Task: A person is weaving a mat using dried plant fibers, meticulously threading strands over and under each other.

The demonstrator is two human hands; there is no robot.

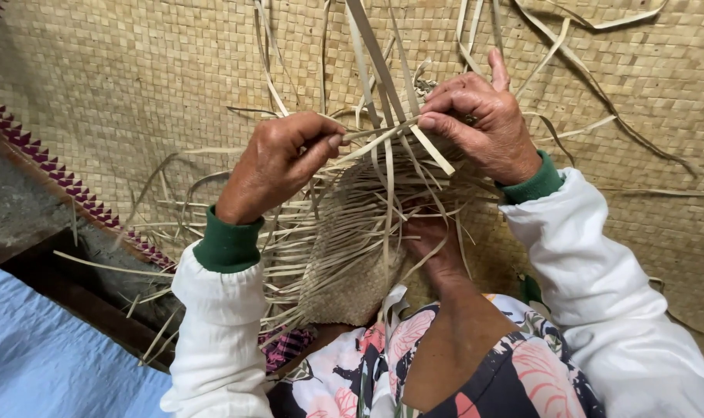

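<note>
Your left hand (278, 159) has its thumb and fingers pinched closed on a pale straw strip (375, 143), and your right hand (480, 124) grips the same strip's far end with curled fingers, index finger sticking up. The strip runs between your hands just above the half-woven piece (352, 255), which rests over your bare foot (437, 248) near the middle of the big woven mat (135, 70), loose strips fanning out from it. The piece holds nothing, and the mat's purple zigzag border (65, 182) runs along its left edge.
</note>
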